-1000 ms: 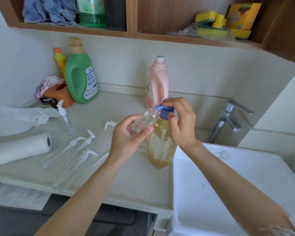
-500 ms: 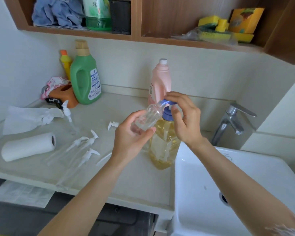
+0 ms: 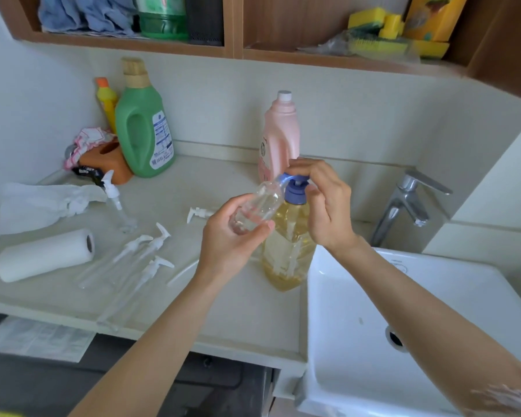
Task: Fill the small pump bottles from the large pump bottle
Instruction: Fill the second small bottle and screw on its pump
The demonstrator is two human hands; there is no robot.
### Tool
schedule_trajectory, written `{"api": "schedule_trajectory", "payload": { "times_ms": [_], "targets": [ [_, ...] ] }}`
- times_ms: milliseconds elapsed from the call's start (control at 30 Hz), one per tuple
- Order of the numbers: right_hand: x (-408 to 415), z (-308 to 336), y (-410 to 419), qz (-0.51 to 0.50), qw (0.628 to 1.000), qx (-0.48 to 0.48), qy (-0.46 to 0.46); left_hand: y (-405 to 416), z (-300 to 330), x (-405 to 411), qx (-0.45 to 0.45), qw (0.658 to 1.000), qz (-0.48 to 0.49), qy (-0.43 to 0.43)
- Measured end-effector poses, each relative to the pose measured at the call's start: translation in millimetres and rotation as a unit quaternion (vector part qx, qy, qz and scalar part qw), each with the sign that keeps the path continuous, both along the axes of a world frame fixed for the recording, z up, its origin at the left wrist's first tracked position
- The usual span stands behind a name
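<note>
The large pump bottle (image 3: 288,251) of yellow liquid stands on the counter beside the sink, with a blue pump head (image 3: 295,189). My right hand (image 3: 325,206) rests on top of that pump head, fingers curled over it. My left hand (image 3: 232,239) grips a small clear bottle (image 3: 262,203), tilted with its open mouth against the blue spout. Several other small clear bottles with white pumps (image 3: 139,260) lie on the counter to the left, and one stands upright (image 3: 118,206). A loose white pump (image 3: 199,212) lies behind my left hand.
A white sink (image 3: 433,326) and chrome tap (image 3: 409,203) sit at the right. A pink bottle (image 3: 278,136), green jug (image 3: 143,127) and yellow bottle (image 3: 106,100) stand by the wall. A paper towel roll (image 3: 42,255) and crumpled paper (image 3: 42,203) lie left.
The pump head has risen from its pressed-down position, and my right hand rose with it. My left hand keeps the small bottle at the spout.
</note>
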State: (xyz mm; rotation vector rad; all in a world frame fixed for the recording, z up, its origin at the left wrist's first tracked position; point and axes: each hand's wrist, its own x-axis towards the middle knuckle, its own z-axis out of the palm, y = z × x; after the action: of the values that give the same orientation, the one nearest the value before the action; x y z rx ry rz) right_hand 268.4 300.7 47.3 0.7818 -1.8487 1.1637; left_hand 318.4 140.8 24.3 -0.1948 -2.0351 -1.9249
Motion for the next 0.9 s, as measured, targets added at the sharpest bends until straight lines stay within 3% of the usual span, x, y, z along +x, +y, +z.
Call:
{"api": "schedule_trajectory", "payload": {
  "times_ms": [200, 633, 900],
  "targets": [
    [-5, 17, 7, -0.001, 1.0, 0.002, -0.023, 1, 9, -4, -0.001, 1.0, -0.018, 0.017],
    [-8, -13, -9, -0.036, 0.997, -0.071, 0.02, -3, -7, -7, -0.007, 1.0, -0.005, -0.013],
    [-8, 13, -6, -0.013, 0.998, -0.065, -0.009, 2, 7, -1, -0.017, 0.999, -0.011, -0.03]
  ]
}}
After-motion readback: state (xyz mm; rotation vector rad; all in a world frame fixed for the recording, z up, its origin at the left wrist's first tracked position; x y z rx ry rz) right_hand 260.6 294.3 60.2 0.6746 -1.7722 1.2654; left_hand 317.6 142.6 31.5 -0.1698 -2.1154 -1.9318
